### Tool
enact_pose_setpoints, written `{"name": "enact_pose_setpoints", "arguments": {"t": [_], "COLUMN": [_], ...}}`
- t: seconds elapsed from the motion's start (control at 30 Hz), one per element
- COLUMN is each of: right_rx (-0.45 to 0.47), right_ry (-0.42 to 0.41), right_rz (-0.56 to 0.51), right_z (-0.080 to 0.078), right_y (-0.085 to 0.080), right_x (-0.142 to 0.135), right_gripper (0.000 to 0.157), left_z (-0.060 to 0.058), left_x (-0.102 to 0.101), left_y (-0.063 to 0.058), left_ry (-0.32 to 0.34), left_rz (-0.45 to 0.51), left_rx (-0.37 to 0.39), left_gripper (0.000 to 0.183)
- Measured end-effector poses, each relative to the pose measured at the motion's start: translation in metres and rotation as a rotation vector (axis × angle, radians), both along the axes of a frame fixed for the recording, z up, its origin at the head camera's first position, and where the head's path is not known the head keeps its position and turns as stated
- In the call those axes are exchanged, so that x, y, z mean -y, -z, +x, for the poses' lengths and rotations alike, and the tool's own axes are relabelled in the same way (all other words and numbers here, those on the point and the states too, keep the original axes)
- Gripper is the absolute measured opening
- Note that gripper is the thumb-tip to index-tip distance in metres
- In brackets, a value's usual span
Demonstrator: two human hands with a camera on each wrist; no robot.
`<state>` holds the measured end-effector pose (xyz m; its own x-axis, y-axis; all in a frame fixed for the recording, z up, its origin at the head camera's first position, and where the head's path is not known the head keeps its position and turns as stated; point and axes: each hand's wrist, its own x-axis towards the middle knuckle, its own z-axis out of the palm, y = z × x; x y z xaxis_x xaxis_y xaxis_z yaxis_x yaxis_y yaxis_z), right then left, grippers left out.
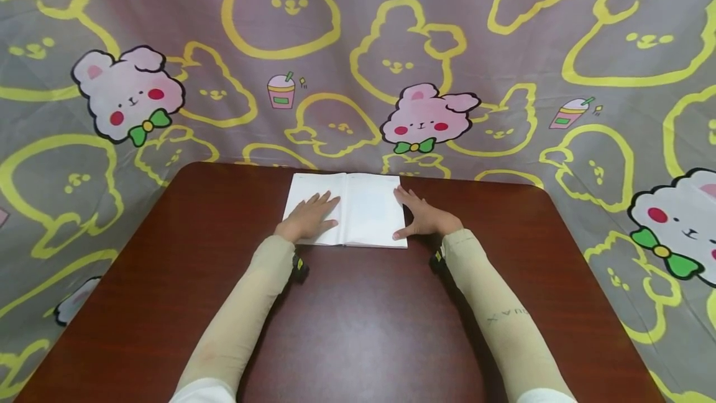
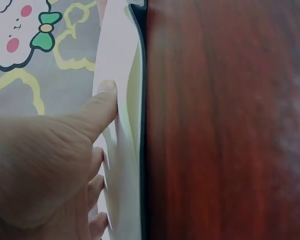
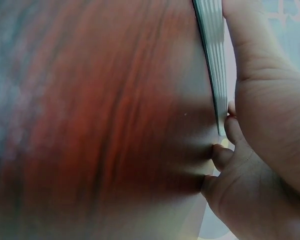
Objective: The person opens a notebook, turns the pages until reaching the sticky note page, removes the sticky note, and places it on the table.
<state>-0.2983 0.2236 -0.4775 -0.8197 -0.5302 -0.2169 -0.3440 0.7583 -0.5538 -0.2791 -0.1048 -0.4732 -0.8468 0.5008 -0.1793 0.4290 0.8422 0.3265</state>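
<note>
An open notebook (image 1: 371, 213) with white pages lies flat near the far edge of the table. My left hand (image 1: 310, 216) rests on its left page with the fingers spread. In the left wrist view the thumb (image 2: 106, 97) lies on the page, and the paper bulges a little above the dark cover. At the notebook's right edge is my right hand (image 1: 422, 215), its thumb and index finger touching the right page near the edge. The right wrist view shows the stacked page edges (image 3: 215, 65) beside this hand, with other fingers (image 3: 222, 156) beyond the corner.
The brown wooden table (image 1: 358, 322) has rounded far corners. Behind it and along both sides hangs a grey curtain (image 1: 324, 30) printed with yellow outlines and bunny faces. A small black device (image 1: 300, 268) sits at the left wrist, another (image 1: 437, 261) at the right.
</note>
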Motion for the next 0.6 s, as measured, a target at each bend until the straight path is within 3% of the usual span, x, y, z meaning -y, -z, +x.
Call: {"name": "enact_pose_setpoints", "arguments": {"t": [0.6], "right_rx": [0.034], "right_ry": [0.004], "right_rz": [0.030], "right_z": [-0.0031], "right_y": [-0.0067], "right_x": [0.0015], "right_gripper": [0.127], "left_z": [-0.0034], "left_x": [0.0013], "left_y": [-0.0003], "left_ry": [0.004], "left_rz": [0.010], "left_rx": [0.024], "left_gripper": [0.066]}}
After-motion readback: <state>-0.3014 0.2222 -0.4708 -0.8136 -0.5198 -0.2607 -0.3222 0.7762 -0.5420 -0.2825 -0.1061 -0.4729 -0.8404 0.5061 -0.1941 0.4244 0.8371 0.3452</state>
